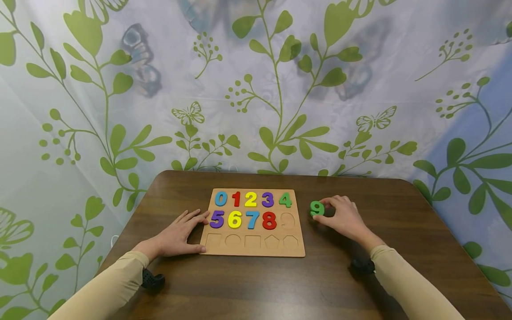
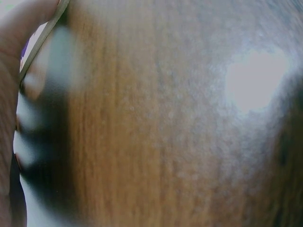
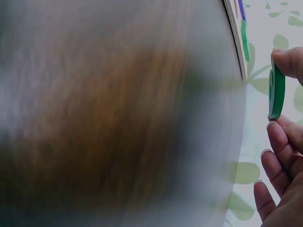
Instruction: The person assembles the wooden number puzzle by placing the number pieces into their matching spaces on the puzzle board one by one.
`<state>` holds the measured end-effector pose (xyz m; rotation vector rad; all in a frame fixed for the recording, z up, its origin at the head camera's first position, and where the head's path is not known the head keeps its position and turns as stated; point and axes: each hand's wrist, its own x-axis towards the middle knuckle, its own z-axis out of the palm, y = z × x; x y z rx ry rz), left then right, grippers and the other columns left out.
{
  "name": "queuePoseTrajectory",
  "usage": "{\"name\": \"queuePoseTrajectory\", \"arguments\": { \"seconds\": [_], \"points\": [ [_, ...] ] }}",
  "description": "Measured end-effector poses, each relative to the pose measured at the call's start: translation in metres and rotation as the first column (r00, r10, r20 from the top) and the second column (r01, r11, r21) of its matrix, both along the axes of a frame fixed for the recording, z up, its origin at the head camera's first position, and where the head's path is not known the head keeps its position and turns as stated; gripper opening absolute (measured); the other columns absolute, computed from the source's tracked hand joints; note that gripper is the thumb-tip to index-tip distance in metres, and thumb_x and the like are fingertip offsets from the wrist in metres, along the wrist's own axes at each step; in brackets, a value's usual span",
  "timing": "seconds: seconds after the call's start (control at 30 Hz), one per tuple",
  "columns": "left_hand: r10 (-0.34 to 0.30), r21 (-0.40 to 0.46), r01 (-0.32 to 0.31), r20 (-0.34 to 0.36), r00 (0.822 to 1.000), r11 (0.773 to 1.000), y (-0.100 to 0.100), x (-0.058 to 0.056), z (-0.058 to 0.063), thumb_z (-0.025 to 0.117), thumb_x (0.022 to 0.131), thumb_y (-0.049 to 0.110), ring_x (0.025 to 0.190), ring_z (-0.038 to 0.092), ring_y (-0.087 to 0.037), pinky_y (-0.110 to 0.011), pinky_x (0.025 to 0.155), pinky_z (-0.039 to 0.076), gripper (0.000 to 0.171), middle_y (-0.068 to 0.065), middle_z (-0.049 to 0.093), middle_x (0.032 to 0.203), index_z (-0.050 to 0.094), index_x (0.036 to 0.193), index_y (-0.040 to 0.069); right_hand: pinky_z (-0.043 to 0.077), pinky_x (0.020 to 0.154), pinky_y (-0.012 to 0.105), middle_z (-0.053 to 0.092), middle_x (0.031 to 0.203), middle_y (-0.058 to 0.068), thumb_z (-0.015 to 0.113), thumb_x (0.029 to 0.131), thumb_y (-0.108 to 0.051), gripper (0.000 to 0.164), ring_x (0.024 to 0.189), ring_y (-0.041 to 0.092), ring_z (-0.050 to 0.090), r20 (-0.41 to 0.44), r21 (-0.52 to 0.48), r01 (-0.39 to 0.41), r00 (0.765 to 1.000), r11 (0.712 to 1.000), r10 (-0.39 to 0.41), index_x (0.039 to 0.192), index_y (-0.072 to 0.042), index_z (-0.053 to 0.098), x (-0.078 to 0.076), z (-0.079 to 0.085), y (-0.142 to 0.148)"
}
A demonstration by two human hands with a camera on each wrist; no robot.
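Observation:
A wooden number puzzle board (image 1: 232, 249) lies on the table. Coloured digits 0 to 8 sit in its two upper rows. The 9-shaped recess (image 1: 287, 219) at the right end of the second row is bare, as are the shape recesses in the bottom row. My right hand (image 1: 343, 217) pinches a green number 9 piece (image 1: 317, 209) between thumb and fingers, to the right of the board. In the right wrist view the green piece (image 3: 277, 92) shows edge-on, off the table. With fingers spread, my left hand (image 1: 180, 235) touches the board's left edge.
The brown wooden table (image 1: 256, 289) extends around the board. Behind it hangs a pale curtain (image 1: 224, 124) printed with green leaves and butterflies. A dark band with a device is on each wrist.

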<state>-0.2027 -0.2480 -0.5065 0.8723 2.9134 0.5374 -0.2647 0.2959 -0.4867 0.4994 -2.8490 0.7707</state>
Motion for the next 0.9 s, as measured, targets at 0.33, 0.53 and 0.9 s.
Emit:
{"name": "queuePoseTrajectory", "arguments": {
  "seconds": [0.33, 0.53, 0.9],
  "points": [
    [-0.006, 0.001, 0.006, -0.010, 1.000, 1.000, 0.000, 0.000, 0.000, 0.065, 0.083, 0.076, 0.153, 0.022, -0.036, -0.063, 0.121, 0.010, 0.076, 0.000, 0.030, 0.166, 0.051, 0.136, 0.023, 0.032, 0.095, 0.056, 0.061, 0.106, 0.003, 0.080, 0.081, -0.061, 0.065, 0.111, 0.029, 0.047, -0.007, -0.005, -0.032, 0.999, 0.999, 0.032, 0.121, -0.011, 0.070, 0.004, -0.001, -0.015],
    [-0.007, -0.004, 0.007, -0.016, 1.000, 1.000, 0.001, 0.000, 0.001, 0.064, 0.084, 0.076, 0.153, 0.022, -0.037, -0.063, 0.121, 0.010, 0.076, 0.000, 0.031, 0.166, 0.051, 0.136, 0.022, 0.035, 0.093, 0.055, 0.060, 0.103, -0.001, 0.081, 0.080, -0.059, 0.060, 0.106, 0.027, 0.049, -0.027, 0.010, -0.055, 0.998, 0.998, 0.055, 0.118, -0.014, 0.072, 0.006, -0.002, -0.022],
    [0.001, -0.004, -0.001, -0.003, 1.000, 1.000, 0.001, 0.001, 0.002, 0.065, 0.083, 0.076, 0.153, 0.021, -0.036, -0.062, 0.122, 0.009, 0.077, -0.001, 0.030, 0.166, 0.052, 0.137, 0.022, 0.037, 0.090, 0.052, 0.059, 0.101, -0.004, 0.083, 0.080, -0.057, 0.055, 0.104, 0.023, 0.049, -0.026, 0.038, -0.090, 0.996, 0.995, 0.091, 0.116, -0.017, 0.072, 0.009, -0.002, -0.037]
  ]
}}
